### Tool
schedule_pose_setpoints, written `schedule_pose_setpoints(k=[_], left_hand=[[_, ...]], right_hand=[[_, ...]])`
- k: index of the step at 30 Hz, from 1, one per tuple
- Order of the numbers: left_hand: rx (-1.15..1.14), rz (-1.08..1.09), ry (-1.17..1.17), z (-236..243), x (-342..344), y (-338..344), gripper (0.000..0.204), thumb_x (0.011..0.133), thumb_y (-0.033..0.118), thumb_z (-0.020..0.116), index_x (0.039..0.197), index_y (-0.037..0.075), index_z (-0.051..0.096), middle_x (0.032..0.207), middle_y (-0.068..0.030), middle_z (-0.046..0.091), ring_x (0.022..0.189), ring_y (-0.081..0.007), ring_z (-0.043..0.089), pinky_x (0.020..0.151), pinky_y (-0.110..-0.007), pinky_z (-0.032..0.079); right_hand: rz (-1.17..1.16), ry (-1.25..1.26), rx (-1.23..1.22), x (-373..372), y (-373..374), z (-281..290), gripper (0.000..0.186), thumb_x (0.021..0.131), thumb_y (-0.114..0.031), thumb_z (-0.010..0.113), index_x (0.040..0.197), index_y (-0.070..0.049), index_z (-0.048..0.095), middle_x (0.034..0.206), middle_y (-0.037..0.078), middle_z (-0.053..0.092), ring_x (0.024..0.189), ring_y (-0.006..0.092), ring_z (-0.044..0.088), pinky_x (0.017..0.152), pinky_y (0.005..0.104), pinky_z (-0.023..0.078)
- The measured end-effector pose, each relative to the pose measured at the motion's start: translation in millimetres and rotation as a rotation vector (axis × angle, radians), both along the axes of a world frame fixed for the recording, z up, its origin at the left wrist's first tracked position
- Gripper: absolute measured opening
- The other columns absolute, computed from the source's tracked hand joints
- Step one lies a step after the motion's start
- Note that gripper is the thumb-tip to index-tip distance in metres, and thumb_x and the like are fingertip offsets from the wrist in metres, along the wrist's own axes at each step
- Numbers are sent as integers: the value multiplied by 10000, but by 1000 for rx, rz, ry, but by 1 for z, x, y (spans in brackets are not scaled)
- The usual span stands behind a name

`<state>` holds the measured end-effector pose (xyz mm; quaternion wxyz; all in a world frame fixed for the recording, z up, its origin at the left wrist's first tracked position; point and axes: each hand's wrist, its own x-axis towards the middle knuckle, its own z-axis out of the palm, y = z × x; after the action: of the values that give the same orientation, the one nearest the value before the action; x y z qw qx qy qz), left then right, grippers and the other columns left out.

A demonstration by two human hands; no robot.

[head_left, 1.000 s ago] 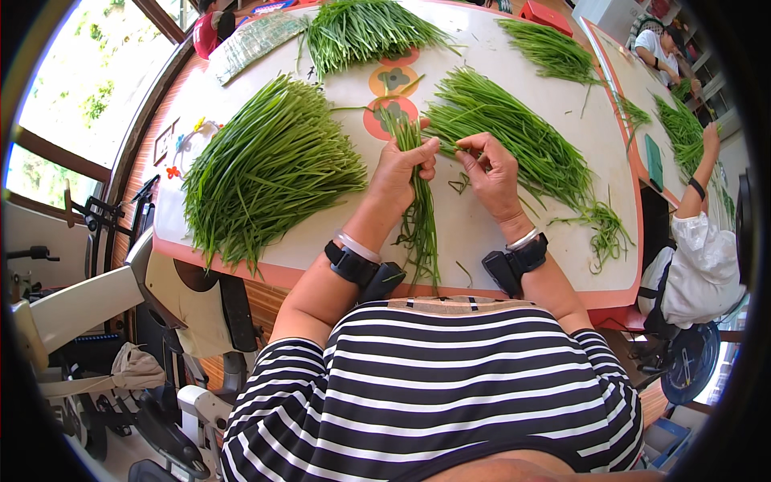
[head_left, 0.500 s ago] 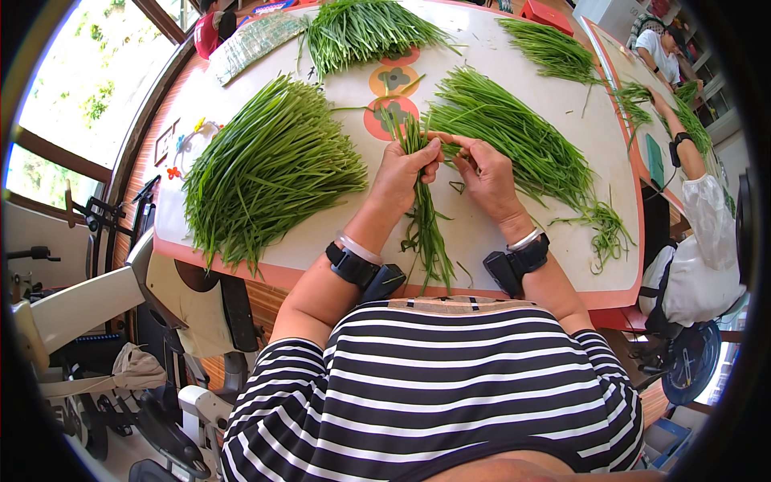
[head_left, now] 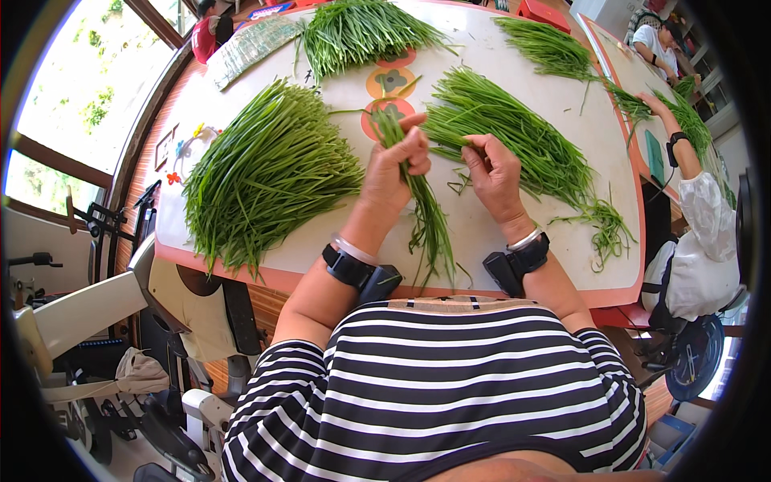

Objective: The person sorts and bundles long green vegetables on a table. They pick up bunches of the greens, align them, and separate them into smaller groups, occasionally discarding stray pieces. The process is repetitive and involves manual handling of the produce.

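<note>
My left hand (head_left: 397,169) is closed round a small bunch of long green leaves (head_left: 426,217), which hangs down from it over the white table top (head_left: 514,265) with its coral border. A little to the right, my right hand (head_left: 494,173) pinches at some green blades along the lower left edge of a large pile of leaves (head_left: 506,128). A bigger, dense pile (head_left: 269,177) lies left of my left hand, and loose strands (head_left: 602,229) trail at the lower right.
More piles lie at the back centre (head_left: 361,32) and back right (head_left: 546,48), near a red container (head_left: 544,14). A crinkled sheet (head_left: 253,52) lies back left. A co-worker (head_left: 691,233) reaches over the right-hand table; other people (head_left: 666,52) (head_left: 205,32) are farther back. Exercise equipment (head_left: 88,305) stands left.
My left hand has moved slightly up and left with its bunch, and the gap to my right hand has widened. The co-worker's arm at right has reached farther forward, toward the leaves.
</note>
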<state>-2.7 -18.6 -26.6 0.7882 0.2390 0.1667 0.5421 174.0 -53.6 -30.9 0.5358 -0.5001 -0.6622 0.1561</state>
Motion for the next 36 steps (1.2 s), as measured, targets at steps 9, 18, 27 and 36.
schedule_pose_setpoints(k=[9,18,27,36], left_hand=[[347,68,639,13,16,-21,143,877,53,672,1012,5,682,816,19,636,721,-58,564,638,-218,471],[433,198,622,8,1,-8,219,945,206,620,897,-5,656,752,1,580,754,-82,516,723,-258,449],[194,-123,-144,15,-28,3,297,1000,336,497,832,91,487,640,0,402,575,-128,423,544,-276,424],[144,-275,85,5,-19,1,314,989,347,517,800,99,478,588,36,354,489,-69,322,442,-216,287]], right_hand=[[149,25,-33,-16,-10,5,82,869,0,636,950,0,629,732,68,613,583,114,547,536,242,443],[110,-295,24,-11,-6,3,125,794,-14,667,903,-22,607,758,113,574,627,275,568,568,348,461],[-97,-459,215,19,14,-15,172,800,-52,681,951,-9,608,867,108,565,732,261,552,658,355,466],[-152,-507,-48,14,13,-6,145,813,-83,680,922,-19,609,852,112,555,709,257,566,641,356,470]])
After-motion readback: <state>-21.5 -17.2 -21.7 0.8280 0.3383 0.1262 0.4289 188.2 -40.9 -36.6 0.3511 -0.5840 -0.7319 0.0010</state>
